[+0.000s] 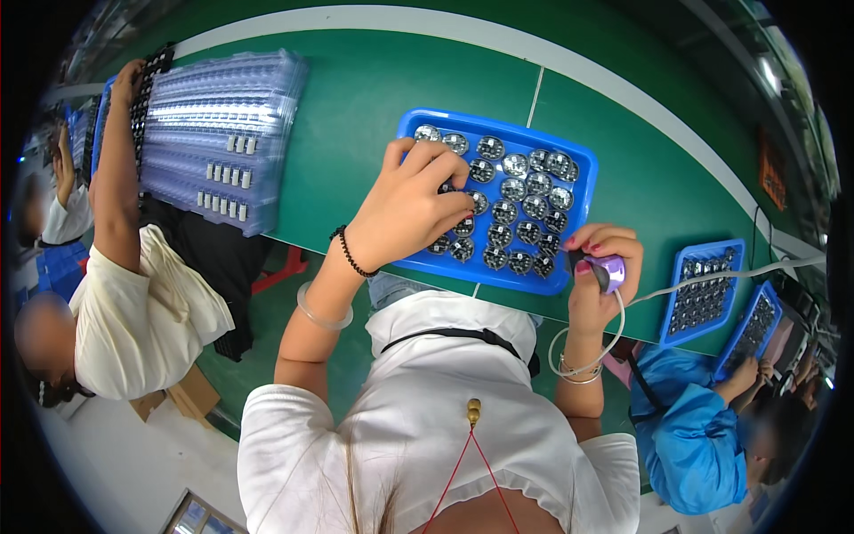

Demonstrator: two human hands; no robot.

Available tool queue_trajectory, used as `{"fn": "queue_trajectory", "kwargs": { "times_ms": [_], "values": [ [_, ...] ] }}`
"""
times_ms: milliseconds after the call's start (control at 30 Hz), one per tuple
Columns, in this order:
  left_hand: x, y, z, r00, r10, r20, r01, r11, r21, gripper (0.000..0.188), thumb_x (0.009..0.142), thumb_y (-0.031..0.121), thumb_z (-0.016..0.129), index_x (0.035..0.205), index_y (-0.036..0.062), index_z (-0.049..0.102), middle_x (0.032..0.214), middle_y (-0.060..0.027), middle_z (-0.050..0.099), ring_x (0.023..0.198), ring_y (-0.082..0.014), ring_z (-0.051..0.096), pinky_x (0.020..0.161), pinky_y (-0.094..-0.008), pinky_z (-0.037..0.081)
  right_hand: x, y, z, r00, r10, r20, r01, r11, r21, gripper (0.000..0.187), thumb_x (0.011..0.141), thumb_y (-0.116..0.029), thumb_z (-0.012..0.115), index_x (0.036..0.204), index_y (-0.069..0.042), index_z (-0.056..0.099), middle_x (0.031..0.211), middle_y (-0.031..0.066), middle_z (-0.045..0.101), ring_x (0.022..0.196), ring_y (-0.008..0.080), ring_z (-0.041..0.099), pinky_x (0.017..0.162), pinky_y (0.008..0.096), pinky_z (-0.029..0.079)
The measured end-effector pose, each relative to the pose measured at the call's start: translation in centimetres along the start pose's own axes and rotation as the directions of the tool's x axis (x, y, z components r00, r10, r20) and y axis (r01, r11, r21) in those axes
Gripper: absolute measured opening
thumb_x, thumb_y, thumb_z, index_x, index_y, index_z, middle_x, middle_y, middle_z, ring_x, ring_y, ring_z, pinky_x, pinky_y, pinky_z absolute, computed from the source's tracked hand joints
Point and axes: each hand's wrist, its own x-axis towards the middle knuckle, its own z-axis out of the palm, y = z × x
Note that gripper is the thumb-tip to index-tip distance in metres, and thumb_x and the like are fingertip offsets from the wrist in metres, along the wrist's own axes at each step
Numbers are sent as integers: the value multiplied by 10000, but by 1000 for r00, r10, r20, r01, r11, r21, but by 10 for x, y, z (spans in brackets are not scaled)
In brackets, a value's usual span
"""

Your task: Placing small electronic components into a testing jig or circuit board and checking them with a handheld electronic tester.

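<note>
A blue plastic tray [583, 169] lies on the green table in front of me, filled with several small round dark parts with shiny faces [525, 191]. My left hand [411, 203] rests over the tray's near left corner, fingers curled down onto the parts there; whether it grips one is hidden. My right hand [603, 267] sits at the tray's near right corner, closed on a small purple hand-held device [609, 270] with a white cable [703, 280] running off to the right.
A stack of clear plastic trays [218, 133] stands at the left, where a person in a cream shirt [133, 311] reaches. At the right, a person in blue [694, 427] works beside two more blue trays [704, 289] of parts.
</note>
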Motion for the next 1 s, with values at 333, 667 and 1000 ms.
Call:
{"fn": "queue_trajectory", "kwargs": {
  "times_ms": [333,667,1000],
  "values": [
    [12,32,-17,974,74,-216,-105,985,-134,201,574,187,754,759,183,678,793,38,511,863,-188,492,763,-382,326,10,-21,10,947,233,220,-137,916,-377,188,701,58,647,878,-3,635,817,88,609,705,127,596,626,224,459],
    [13,38,-9,954,50,-295,-114,972,-206,141,627,187,732,746,169,659,804,34,519,866,-185,504,774,-364,323,10,-20,7,965,140,220,-52,931,-362,177,649,96,639,794,-4,620,787,100,640,716,150,614,638,243,481],
    [13,37,-7,965,1,-261,-63,971,-229,142,629,181,731,751,167,658,809,31,512,871,-194,509,784,-368,320,4,-7,-16,990,141,18,-122,906,-406,132,715,85,615,816,10,576,810,80,639,726,127,594,658,240,479]
  ]
}}
